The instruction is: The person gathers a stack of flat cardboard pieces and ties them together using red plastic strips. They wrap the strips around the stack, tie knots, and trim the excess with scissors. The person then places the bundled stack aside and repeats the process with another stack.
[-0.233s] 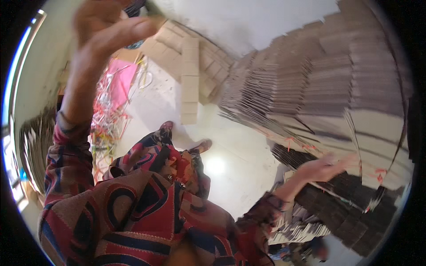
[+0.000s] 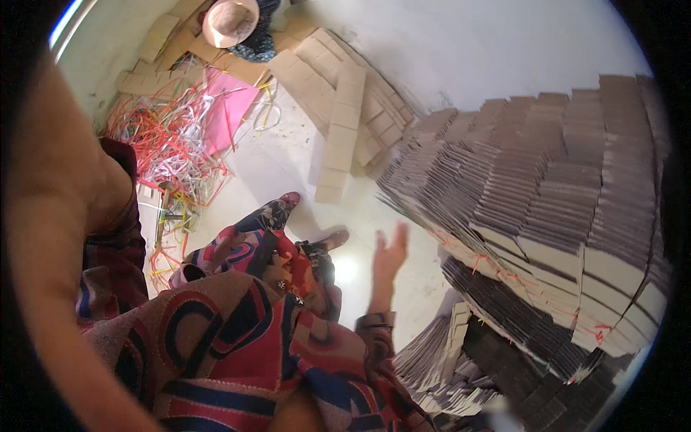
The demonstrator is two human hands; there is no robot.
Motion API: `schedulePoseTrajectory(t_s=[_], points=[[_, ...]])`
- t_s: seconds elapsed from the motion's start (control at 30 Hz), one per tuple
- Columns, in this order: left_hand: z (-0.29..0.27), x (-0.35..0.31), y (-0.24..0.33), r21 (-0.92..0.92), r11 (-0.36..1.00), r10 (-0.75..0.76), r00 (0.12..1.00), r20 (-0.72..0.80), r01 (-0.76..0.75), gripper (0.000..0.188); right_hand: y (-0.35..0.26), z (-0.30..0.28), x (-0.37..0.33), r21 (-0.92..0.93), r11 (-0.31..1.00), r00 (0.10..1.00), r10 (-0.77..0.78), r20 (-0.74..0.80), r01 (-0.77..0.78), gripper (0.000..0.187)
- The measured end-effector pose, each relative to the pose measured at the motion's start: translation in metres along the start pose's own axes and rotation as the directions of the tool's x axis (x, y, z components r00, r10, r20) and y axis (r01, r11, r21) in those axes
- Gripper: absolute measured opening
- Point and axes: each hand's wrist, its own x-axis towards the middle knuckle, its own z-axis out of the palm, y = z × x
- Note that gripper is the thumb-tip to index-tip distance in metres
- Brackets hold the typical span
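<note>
My left arm, bent and very close to the camera, fills the left side, and what shows of my left hand (image 2: 54, 187) is blurred. Its fingers cannot be made out. In front of my body, over the pale floor, my right hand (image 2: 391, 253) is raised with fingers stretched and nothing in it. To its right stands a large bundled stack of grey-brown cardboard pieces (image 2: 533, 173), apart from the hand. Darker cardboard stacks (image 2: 515, 309) lie below that one. Fanned cardboard sheets (image 2: 428, 353) lean nearer to me, beside my right sleeve.
Flat cardboard strips (image 2: 338, 137) lie on the floor ahead. Tangled red and white strapping (image 2: 162, 137) is heaped at the left, next to a pink sheet (image 2: 227, 108). Beyond, a pale hat (image 2: 230, 21) shows above dark patterned cloth, apparently a person low down by the wall.
My left hand has come from the upper left back close to the camera. My right hand has swung left, away from the cardboard stacks. The view has shifted, showing the hat.
</note>
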Motion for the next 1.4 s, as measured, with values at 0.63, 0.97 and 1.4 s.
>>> schedulePoseTrajectory(t_s=[0.63, 0.97, 1.4], points=[[-0.050, -0.009, 0.019, 0.365, 0.930, -0.122, 0.973, 0.194, 0.044, 0.053, 0.034, 0.111, -0.068, 0.023, 0.998, 0.731, 0.032, 0.681, -0.065, 0.046], [0.000, -0.404, 0.004, 0.523, 0.506, -0.360, -0.384, 0.850, 0.686, 0.039, 0.044, 0.175, -0.126, 0.054, 0.996, 0.786, 0.028, 0.618, -0.077, 0.037], [-0.080, -0.618, -0.103, 0.652, -0.119, -0.738, -0.506, 0.447, 0.749, 0.033, -0.016, 0.394, 0.104, -0.224, 0.939, 0.723, 0.343, 0.600, -0.259, 0.053]])
